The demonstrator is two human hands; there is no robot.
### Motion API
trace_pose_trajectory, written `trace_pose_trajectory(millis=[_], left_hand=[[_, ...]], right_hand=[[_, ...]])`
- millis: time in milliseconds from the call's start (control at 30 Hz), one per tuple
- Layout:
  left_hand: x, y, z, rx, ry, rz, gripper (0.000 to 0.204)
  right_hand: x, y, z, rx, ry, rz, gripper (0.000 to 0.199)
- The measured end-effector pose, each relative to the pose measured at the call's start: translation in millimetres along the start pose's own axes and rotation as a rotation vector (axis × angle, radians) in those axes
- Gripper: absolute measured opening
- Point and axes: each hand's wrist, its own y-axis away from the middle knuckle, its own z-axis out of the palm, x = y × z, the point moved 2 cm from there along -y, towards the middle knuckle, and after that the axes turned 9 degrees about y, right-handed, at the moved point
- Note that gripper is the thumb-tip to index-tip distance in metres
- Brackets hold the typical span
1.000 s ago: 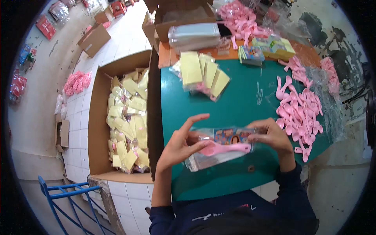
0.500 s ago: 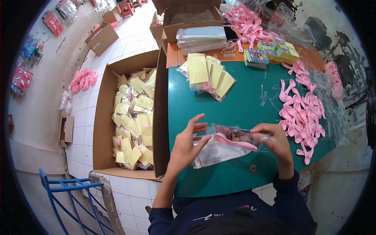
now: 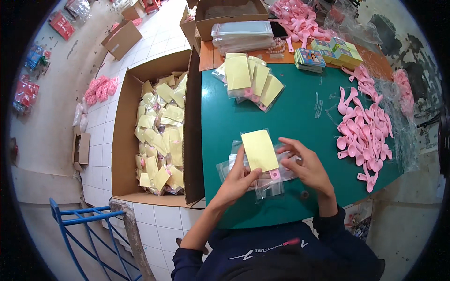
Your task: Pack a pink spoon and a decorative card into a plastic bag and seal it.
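Note:
A clear plastic packet with a pale yellow card face (image 3: 260, 151) lies over a pile of clear plastic bags (image 3: 225, 168) at the front of the green table. From its lower edge peeks the pink handle end of a spoon (image 3: 274, 174), inside the plastic. My left hand (image 3: 238, 181) grips the packet's left side, thumb over the lower corner. To the packet's right, my right hand (image 3: 307, 169) is open, its fingers apart and close to the edge. Similar finished-looking packets (image 3: 238, 72) lie fanned at the table's far left.
Pink spoons (image 3: 363, 131) are heaped on the right. Behind are stacked picture cards (image 3: 310, 58), a stack of clear bags (image 3: 241, 36) and more spoons (image 3: 297, 21). A large carton (image 3: 194, 140) full of packets stands left of the table, near a blue metal frame (image 3: 84, 216).
The packet has been turned over: its picture card and spoon faced up, and now the yellow side does. My left hand has moved onto it, and my right hand has let go.

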Motion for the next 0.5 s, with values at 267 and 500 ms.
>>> trace_pose_trajectory(millis=[267, 500], left_hand=[[-11.4, 18.0, 12.1, 0.067, 0.046, -0.090, 0.077], [-29.7, 35.6, 4.8, 0.172, -0.040, -0.041, 0.067]], right_hand=[[12.0, -32.0, 5.6, 0.146, -0.260, -0.055, 0.037], [-0.7, 3.6, 26.8, 0.105, 0.508, -0.344, 0.034]])
